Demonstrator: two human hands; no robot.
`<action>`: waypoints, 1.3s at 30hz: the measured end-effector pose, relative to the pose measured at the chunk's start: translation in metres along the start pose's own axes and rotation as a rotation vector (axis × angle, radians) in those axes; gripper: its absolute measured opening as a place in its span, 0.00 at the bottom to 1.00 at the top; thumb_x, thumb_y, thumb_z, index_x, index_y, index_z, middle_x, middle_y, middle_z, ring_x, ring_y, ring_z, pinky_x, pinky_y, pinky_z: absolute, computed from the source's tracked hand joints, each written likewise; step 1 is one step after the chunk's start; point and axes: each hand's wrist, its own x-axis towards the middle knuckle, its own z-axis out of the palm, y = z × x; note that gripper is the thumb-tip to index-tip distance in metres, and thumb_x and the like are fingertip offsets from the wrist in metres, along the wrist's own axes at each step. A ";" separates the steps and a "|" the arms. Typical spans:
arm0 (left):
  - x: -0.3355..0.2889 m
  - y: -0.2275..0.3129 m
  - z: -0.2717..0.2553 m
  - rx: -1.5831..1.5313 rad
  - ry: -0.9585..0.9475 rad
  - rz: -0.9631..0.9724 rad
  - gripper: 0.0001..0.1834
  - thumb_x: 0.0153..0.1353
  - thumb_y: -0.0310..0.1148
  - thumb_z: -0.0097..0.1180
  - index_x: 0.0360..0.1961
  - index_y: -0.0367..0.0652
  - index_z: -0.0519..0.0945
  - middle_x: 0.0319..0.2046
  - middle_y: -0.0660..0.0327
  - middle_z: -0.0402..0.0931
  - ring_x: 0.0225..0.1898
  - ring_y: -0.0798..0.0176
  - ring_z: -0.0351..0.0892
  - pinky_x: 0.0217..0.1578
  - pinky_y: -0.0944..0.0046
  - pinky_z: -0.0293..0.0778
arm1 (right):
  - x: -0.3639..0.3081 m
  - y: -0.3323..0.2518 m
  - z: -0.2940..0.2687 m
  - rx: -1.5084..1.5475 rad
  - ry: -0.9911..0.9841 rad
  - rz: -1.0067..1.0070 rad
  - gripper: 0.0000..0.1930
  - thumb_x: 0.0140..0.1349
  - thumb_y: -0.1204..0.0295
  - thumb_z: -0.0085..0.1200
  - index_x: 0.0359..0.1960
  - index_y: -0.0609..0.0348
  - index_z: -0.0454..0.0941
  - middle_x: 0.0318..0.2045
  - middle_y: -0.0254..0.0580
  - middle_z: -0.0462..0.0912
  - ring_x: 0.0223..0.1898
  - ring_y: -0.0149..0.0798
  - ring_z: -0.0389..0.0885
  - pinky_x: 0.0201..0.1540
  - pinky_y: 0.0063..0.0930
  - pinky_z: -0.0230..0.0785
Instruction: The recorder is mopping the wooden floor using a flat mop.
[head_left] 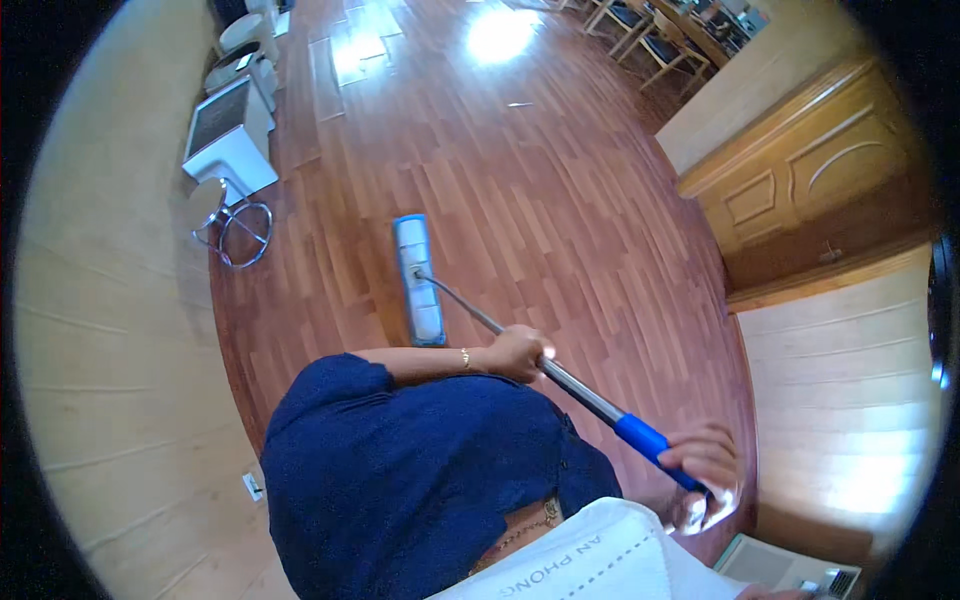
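Observation:
A flat mop (pixel 418 300) rests on the wooden floor ahead, its long head white and pale blue with a blue rim. From the head a metal pole runs down and to the right to a blue grip. My left hand (pixel 515 353), wearing a thin bracelet, is closed round the middle of the pole. Close to the pole's upper end, my right hand (pixel 705 462) curls round the blue grip, slightly blurred. Beneath the left arm hangs my loose dark blue sleeve and top (pixel 420 470).
Along the left wall stand a round stool (pixel 232 225) with a chrome base and a white box-shaped unit (pixel 232 140). A wooden door (pixel 810 190) is on the right; chairs (pixel 670 50) and a desk stand far right. A white printed cloth (pixel 580 560) fills the lower edge.

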 end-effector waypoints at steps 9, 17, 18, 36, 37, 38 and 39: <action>0.065 0.065 0.067 -0.401 -0.597 0.355 0.12 0.44 0.33 0.59 0.16 0.41 0.68 0.18 0.49 0.69 0.25 0.40 0.71 0.26 0.45 0.63 | -0.062 -0.070 -0.074 -0.265 -0.349 0.112 0.10 0.55 0.65 0.55 0.36 0.56 0.77 0.31 0.39 0.83 0.33 0.40 0.81 0.36 0.38 0.70; 0.059 0.087 0.140 -0.231 -0.801 0.540 0.12 0.43 0.39 0.61 0.22 0.40 0.80 0.23 0.50 0.78 0.29 0.43 0.78 0.30 0.47 0.72 | -0.093 -0.090 -0.034 -0.242 0.143 0.262 0.10 0.58 0.69 0.52 0.29 0.67 0.73 0.26 0.54 0.79 0.27 0.49 0.79 0.30 0.41 0.72; 0.062 0.089 0.138 -0.242 -0.807 0.546 0.12 0.43 0.39 0.61 0.22 0.40 0.80 0.23 0.50 0.78 0.29 0.43 0.78 0.30 0.47 0.72 | -0.100 -0.089 -0.028 -0.283 0.201 0.301 0.10 0.59 0.69 0.51 0.29 0.66 0.73 0.25 0.53 0.79 0.27 0.49 0.79 0.31 0.41 0.72; 0.174 -0.120 0.054 0.132 -0.478 0.156 0.06 0.42 0.32 0.57 0.17 0.42 0.75 0.18 0.52 0.73 0.23 0.48 0.74 0.24 0.51 0.67 | -0.095 0.072 0.074 -0.136 0.372 0.934 0.03 0.60 0.74 0.58 0.33 0.60 0.78 0.46 0.53 0.81 0.45 0.39 0.80 0.49 0.30 0.70; 0.174 -0.130 0.044 0.204 -0.435 0.085 0.05 0.42 0.33 0.58 0.17 0.44 0.75 0.19 0.53 0.73 0.26 0.49 0.76 0.25 0.51 0.69 | -0.088 0.083 0.082 -0.105 0.282 0.960 0.04 0.59 0.75 0.59 0.35 0.60 0.79 0.47 0.53 0.81 0.46 0.38 0.79 0.50 0.28 0.69; 0.171 -0.150 0.036 0.321 -0.428 0.072 0.06 0.42 0.35 0.60 0.20 0.47 0.76 0.22 0.55 0.74 0.31 0.50 0.78 0.28 0.51 0.72 | -0.083 0.093 0.092 -0.062 0.184 0.979 0.05 0.59 0.75 0.59 0.36 0.60 0.79 0.48 0.52 0.81 0.47 0.37 0.79 0.50 0.27 0.68; 0.163 -0.176 0.022 0.395 -0.441 -0.008 0.08 0.42 0.37 0.63 0.23 0.49 0.77 0.25 0.57 0.75 0.35 0.50 0.79 0.30 0.51 0.74 | -0.077 0.103 0.110 0.013 0.139 0.969 0.06 0.58 0.76 0.60 0.37 0.61 0.79 0.49 0.52 0.80 0.49 0.38 0.78 0.51 0.28 0.68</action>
